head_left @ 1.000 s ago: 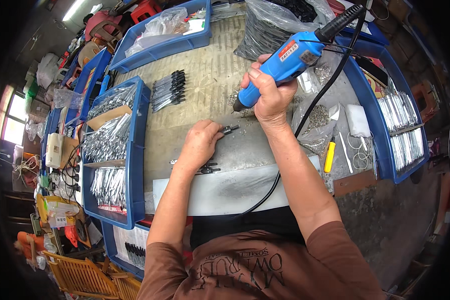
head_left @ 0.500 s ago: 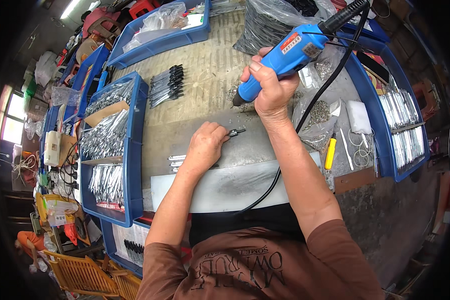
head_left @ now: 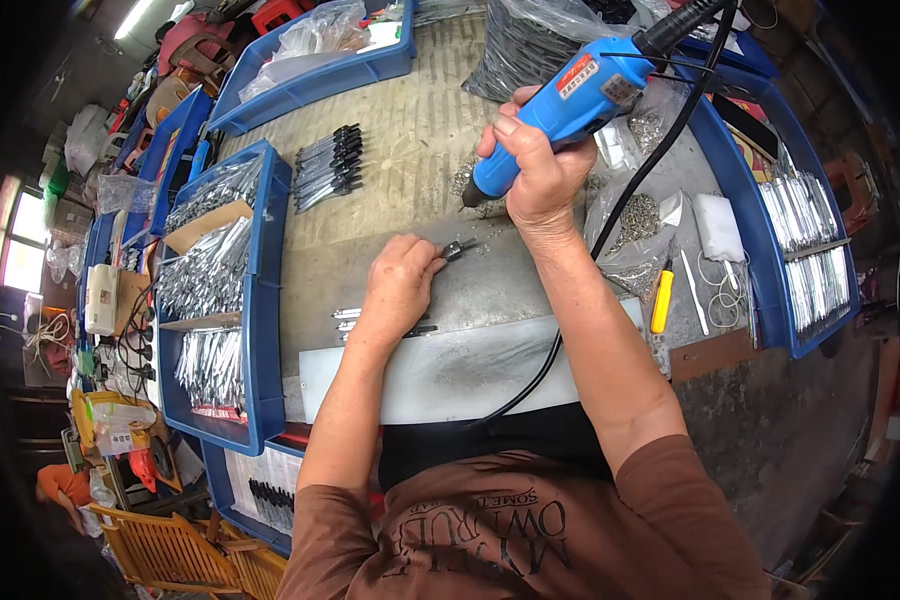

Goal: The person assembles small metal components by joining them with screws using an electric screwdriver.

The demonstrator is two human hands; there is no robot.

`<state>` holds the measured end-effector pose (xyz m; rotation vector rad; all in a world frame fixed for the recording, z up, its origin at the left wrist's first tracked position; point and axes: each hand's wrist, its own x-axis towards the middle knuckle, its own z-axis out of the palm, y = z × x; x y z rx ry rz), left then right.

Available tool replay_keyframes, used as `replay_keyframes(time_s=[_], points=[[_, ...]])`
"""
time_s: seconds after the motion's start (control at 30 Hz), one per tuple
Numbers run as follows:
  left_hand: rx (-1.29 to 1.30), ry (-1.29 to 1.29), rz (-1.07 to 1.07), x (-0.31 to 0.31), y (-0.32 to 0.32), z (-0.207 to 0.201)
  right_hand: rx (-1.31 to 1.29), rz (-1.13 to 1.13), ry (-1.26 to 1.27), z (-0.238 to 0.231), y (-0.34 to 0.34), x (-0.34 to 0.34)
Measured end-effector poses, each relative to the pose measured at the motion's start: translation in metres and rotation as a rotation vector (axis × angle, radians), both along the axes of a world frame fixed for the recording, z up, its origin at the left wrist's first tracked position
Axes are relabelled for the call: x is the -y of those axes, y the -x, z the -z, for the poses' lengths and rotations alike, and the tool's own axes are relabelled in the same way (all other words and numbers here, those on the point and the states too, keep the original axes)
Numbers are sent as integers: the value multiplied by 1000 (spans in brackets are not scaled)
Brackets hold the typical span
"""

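My right hand [head_left: 545,175] is wrapped round a blue electric screwdriver [head_left: 570,100], raised above the table with its dark tip pointing down and left. The fingers of my left hand [head_left: 402,278] pinch a small dark metal fitting [head_left: 458,249] just above the metal sheet [head_left: 480,290]; most of it is hidden by the hand. Screwdriver tip and fitting are apart. By my left wrist lie several thin silvery metal strips [head_left: 348,320]. Beyond that hand, black-ended metal strips [head_left: 327,170] lie in a neat row.
Blue bins of metal strips stand on the left [head_left: 270,230] and right [head_left: 760,230]. Bags of small screws [head_left: 638,222], a yellow-handled screwdriver [head_left: 662,300] and a white block [head_left: 715,228] lie to the right. The tool's black cable [head_left: 638,190] runs past my right forearm. A pale board [head_left: 450,375] lines the near edge.
My left hand has shifted slightly away from me and to the left, with the fitting now tilted upward. My right hand and the electric screwdriver have moved only a little left and down.
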<state>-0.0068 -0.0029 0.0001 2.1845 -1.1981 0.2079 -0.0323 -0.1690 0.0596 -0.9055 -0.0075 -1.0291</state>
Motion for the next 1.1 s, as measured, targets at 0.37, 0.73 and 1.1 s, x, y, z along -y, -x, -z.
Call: replay_keyframes(time_s=[0.37, 0.73, 1.1], points=[[87, -80, 58, 2, 3, 4, -5, 0, 1, 1, -1, 0], [122, -106, 85, 3, 2, 3, 1, -15, -10, 2, -1, -1], [32, -19, -24, 1, 0, 4, 23, -23, -34, 4, -3, 1]])
